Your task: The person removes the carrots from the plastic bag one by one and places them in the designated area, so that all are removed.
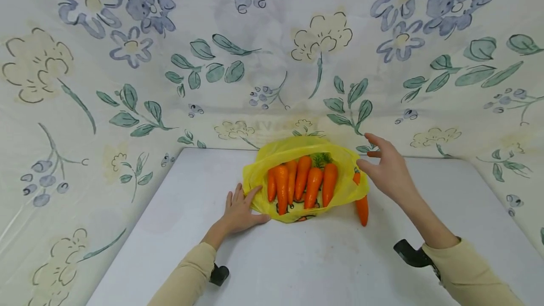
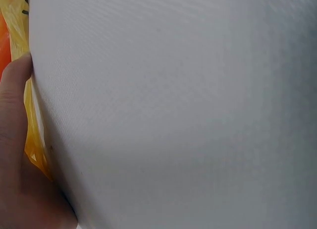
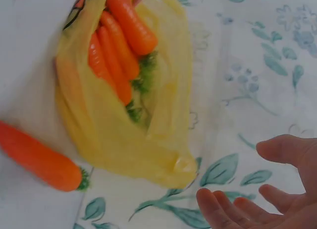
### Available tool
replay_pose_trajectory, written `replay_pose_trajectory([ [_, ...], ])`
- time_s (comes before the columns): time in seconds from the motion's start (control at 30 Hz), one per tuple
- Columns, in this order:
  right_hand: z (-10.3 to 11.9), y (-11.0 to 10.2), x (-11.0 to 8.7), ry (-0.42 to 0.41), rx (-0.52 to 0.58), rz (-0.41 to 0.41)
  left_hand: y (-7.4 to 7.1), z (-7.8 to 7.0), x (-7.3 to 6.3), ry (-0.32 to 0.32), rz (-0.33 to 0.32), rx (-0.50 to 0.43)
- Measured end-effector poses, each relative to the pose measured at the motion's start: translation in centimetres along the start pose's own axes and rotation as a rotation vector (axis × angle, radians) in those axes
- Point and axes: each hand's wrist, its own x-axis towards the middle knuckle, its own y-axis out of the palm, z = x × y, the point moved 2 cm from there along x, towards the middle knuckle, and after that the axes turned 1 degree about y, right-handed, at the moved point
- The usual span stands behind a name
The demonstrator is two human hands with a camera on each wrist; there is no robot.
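Note:
A yellow plastic bag (image 1: 307, 147) lies on its side with its mouth spread toward me. Inside it, several orange carrots (image 1: 303, 174) lie side by side, with green tops (image 1: 321, 158) behind them. My left hand (image 1: 242, 212) rests with spread fingers at the bag's left edge, thumb along the lower rim. Beyond the bag's right edge, my right hand (image 1: 388, 174) is raised with fingers loosely bent and nothing in them. In the right wrist view a gap shows between these fingers and the bag. One carrot (image 1: 362, 210) lies outside, by the bag's right side, its green end showing in the right wrist view.
Everything lies on a white table (image 1: 323, 268). Floral sheeting (image 1: 272, 60) hangs behind the table and along its sides. A black wrist device (image 1: 218, 275) shows under the left sleeve, and another black device (image 1: 411, 253) by the right sleeve.

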Motion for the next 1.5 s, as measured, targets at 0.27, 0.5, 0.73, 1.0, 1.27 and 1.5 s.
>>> replay_pose_trajectory([
  [0.27, 2.0, 2.2, 0.5, -0.065, 0.054, 0.033, -0.4, -0.1, -0.2, -0.021, 0.004, 0.013],
  [0.5, 3.0, 4.9, 1.3, -0.074, 0.114, 0.078, -0.6, -0.2, -0.1, -0.017, -0.002, 0.015],
  [0.73, 3.3, 8.6, 2.1, -0.033, 0.190, 0.103, -0.3, 0.1, -0.3, -0.020, 0.001, 0.014],
  [1.0, 2.9, 13.6, 2.3, 0.037, 0.201, 0.089, -0.1, 0.2, -0.4, -0.009, -0.007, 0.012],
  [1.27, 2.0, 18.0, 2.6, 0.110, 0.135, 0.029, -0.1, -0.1, -0.1, 0.001, -0.016, 0.015],
  [1.5, 2.7, 20.4, 2.2, 0.105, 0.022, 0.044, 0.0, -0.1, 0.1, 0.003, -0.020, 0.024],
])
